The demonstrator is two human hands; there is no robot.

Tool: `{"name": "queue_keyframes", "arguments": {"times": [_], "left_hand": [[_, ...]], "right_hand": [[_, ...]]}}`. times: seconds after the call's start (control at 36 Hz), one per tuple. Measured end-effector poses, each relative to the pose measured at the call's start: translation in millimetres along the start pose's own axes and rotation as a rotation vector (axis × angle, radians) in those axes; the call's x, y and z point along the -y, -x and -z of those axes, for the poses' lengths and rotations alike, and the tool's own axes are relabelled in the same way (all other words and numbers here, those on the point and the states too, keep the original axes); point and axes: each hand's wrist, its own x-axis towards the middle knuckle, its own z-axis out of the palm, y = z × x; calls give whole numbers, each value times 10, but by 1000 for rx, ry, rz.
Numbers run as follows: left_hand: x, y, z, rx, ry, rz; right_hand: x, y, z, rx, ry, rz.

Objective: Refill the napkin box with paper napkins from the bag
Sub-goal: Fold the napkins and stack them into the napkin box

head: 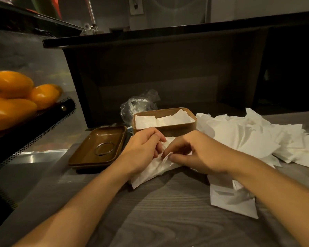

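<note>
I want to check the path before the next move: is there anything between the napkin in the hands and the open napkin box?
Nothing visible blocks it. Both the left hand and right hand hold the napkin just in front of the napkin box, whose top is open. Its lid lies off to the left.

Nothing here can be read — no lettering, label, brand or number shows. The napkin box [165, 122] and its lid [98, 147] carry no print.

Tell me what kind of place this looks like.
Probably a cafe or restaurant service counter: a wooden napkin box being refilled, a big loose pile of paper napkins on the counter, and oranges in a perforated metal basket.
</note>
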Motion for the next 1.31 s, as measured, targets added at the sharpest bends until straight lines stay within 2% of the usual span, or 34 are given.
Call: {"name": "queue_keyframes", "arguments": {"times": [0.22,0.36,0.5,0.69,0.78,0.83,0.92,1.0,1.17,1.31], "left_hand": [[-98,49,73,108,-1,-73],[-183,74,126,164,-157,-159],[-224,135,77,116,-436,-228],[-223,172,-58,46,-491,-270],[-233,183,-93,-35,-430,-270],[-270,189,-110,-96,-286,-293],[-311,183,-97,-136,-7,-197],[-327,160,-80,-159,194,-105],[-404,142,-35,-149,501,16],[-421,156,-43,-26,520,100]], "right_hand": [[72,0,5,-96,48,1],[88,-2,66,-219,-46,36],[95,-17,79,-345,-116,12],[197,7,52,-467,-178,101],[228,8,67,-505,-228,129],[237,6,84,-530,-318,131],[210,-19,116,-575,-404,32],[189,-29,106,-543,-349,-77],[201,-24,26,-520,-382,-4],[223,-19,37,-543,-418,13]]}}
